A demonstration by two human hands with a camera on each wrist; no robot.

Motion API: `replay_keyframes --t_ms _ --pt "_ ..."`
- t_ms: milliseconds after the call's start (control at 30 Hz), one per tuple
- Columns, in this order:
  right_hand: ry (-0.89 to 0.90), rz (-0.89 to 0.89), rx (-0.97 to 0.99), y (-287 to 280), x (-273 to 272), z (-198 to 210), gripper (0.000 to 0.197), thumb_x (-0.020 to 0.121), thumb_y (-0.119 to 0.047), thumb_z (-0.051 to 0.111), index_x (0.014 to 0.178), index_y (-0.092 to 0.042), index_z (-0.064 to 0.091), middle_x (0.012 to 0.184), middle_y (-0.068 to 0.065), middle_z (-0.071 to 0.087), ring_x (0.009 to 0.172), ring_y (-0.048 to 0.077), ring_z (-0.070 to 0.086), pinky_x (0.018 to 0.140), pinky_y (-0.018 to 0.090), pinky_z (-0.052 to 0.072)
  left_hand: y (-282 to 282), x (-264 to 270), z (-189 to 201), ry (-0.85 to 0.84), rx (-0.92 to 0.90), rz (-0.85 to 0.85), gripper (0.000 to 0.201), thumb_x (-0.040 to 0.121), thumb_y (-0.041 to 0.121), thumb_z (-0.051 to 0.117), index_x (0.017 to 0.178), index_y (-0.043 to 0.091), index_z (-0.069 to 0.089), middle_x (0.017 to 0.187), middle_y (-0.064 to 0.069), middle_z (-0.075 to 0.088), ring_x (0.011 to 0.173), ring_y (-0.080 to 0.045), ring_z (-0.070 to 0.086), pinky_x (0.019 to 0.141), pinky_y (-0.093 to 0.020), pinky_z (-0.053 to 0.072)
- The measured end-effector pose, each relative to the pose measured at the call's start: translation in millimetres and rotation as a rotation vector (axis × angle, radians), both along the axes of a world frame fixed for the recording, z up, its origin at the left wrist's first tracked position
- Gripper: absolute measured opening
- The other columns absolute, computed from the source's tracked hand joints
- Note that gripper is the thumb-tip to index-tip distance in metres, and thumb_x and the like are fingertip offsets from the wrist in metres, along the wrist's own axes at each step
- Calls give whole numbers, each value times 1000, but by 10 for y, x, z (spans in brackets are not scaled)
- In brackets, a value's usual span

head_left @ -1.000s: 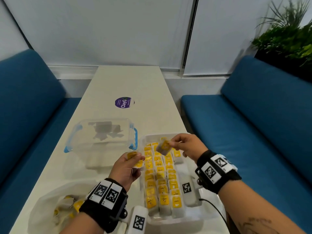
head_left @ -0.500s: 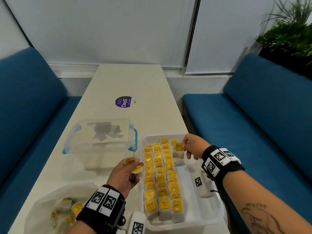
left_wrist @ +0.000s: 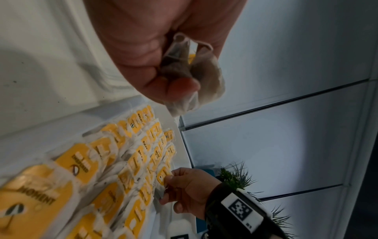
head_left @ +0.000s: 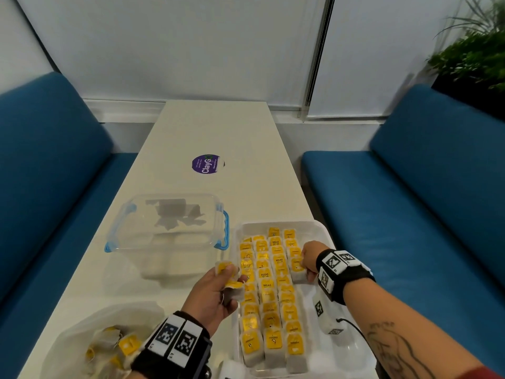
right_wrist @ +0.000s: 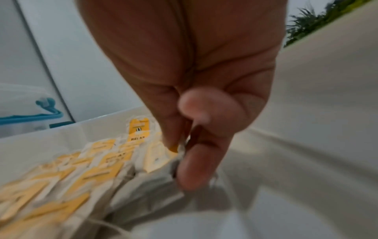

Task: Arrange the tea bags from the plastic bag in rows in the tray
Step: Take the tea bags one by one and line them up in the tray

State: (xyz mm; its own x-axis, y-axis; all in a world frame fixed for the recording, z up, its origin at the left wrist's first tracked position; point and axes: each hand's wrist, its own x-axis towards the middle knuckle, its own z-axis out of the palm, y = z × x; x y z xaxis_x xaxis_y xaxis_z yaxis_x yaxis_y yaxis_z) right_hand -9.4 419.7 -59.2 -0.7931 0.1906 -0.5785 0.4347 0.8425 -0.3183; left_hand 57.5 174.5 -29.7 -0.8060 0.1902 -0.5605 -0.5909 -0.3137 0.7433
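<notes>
With the right hand [head_left: 308,259] pinching a tea bag [head_left: 297,268] into the tray [head_left: 334,351] and the left hand [head_left: 216,292] clutching spare tea bags [head_left: 231,280], a careless nudge could topple neighbouring rows.

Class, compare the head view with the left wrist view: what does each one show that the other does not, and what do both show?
Only the head view shows the plastic bag of loose tea bags, the clear box with blue clips, the purple sticker and the blue seats.

Only the left wrist view shows, close up, the left hand pinching spare tea bags from beneath.

Both show the tray of yellow-tagged rows and the right hand pinching one tea bag at the rightmost row.
</notes>
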Motion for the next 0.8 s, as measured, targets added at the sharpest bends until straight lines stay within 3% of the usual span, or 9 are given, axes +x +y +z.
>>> replay_keyframes --t_ms 100,200,333,433,500,567,633,800 --pt "19 -69 55 -37 31 12 17 83 -12 65 75 -15 50 79 5 59 75 21 66 56 22 51 -6 0 -3 -6 6 -16 19 93 29 51 90 13 61 77 -6 70 57 -12 54 43 -18 40" --pt "178 -87 109 -105 95 115 22 85 -16 66 98 -14 50 94 4 56 84 20 54 71 27 43 -17 5 -1 -9 22 -26 25 95 31 47 91 13 64 76 -4 70 58 -12 56 43 -18 40" --pt "381 -1 -221 -385 257 497 19 81 -19 71 74 -21 53 74 -8 54 69 11 54 57 16 43 20 22 12 16 -1 -58 30 96 33 44 91 14 66 79 -5 69 56 -13 55 44 -19 39" --pt "324 100 -504 -686 438 762 16 80 -26 73 87 -14 65 69 -11 57 60 3 52 47 8 40 86 60 60 49 -27 -117 33 97 35 41 92 13 65 75 -4 68 54 -14 52 46 -20 37" --pt "330 188 -521 -837 526 796 22 76 -24 76 93 -12 69 72 -12 58 62 1 52 55 10 42 111 92 91 66 -21 -162 33 98 36 38 94 14 63 73 -3 66 49 -12 51 47 -20 36" --pt "371 217 -485 -905 571 753 9 76 -17 76 78 -18 68 72 -12 57 63 1 50 61 13 43 109 122 100 82 1 -193 34 96 40 40 102 13 61 77 -4 65 48 -12 50 48 -19 36" --pt "424 185 -488 -893 591 706 23 79 -13 73 66 -25 59 70 -12 56 59 1 48 58 12 41 97 150 98 105 11 -198 35 92 42 46 108 12 58 81 -6 64 49 -11 51 48 -19 38" --pt "513 -83 -651 -707 568 750 25 87 -6 61 70 -19 48 65 -1 54 46 3 51 38 9 33 73 172 118 31 23 -138 21 87 29 58 103 14 58 82 -8 65 45 -10 52 41 -18 39"
